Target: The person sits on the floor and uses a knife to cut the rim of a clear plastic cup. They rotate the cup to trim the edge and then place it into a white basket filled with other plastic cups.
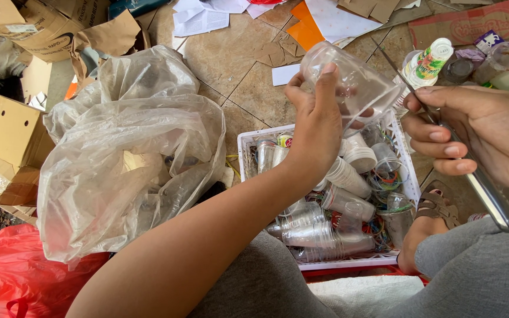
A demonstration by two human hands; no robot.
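Tiled floor (231, 59) littered with cardboard scraps (278, 53), paper (198, 20), bags (131, 153)

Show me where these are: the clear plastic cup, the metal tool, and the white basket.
clear plastic cup (357, 82), head view, on its side wall.
metal tool (490, 197), head view, on its handle below the right hand.
white basket (247, 141), head view, on its far-left rim.
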